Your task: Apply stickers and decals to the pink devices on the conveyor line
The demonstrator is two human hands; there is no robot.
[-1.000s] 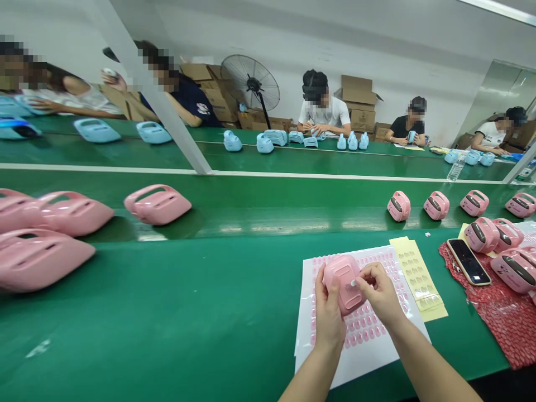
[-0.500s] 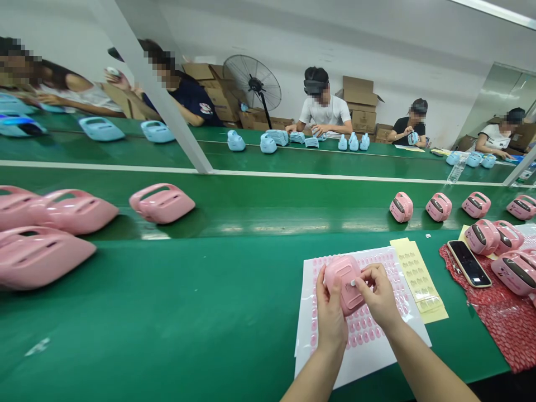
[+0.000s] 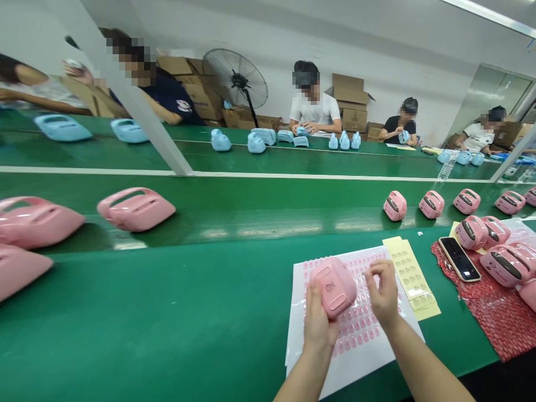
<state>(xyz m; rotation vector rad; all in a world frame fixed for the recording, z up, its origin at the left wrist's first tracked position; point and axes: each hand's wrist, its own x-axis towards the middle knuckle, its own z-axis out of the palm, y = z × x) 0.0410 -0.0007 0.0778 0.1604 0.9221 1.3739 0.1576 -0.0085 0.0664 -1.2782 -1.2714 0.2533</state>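
Note:
My left hand (image 3: 317, 319) grips a glossy pink plastic housing (image 3: 340, 279) by its lower left side. The housing is tilted, showing a flat face with a small dark mark and raised bars. Just to its right, apart from it, is my right hand (image 3: 384, 293), with thumb and fingertips pinched together; whatever they hold, if anything, is too small to make out. Beneath both hands lies a white sheet (image 3: 305, 365) with rows of small pink oval pieces, partly covered by them. Yellow sheets (image 3: 412, 273) of clear stickers stick out at its right edge.
On the right, a phone (image 3: 459, 258) and several pink housings (image 3: 506, 265) rest on red bubble wrap (image 3: 477, 324). More pink housings (image 3: 136, 209) stand along the green belt. Across it, co-workers sit by blue housings (image 3: 256, 143). A slanted white post (image 3: 142, 106) rises at left.
My right hand has drawn back rightward from the housing, where its fingers had been at a small white piece. That piece no longer shows. My left hand has turned the housing; the view has shifted right.

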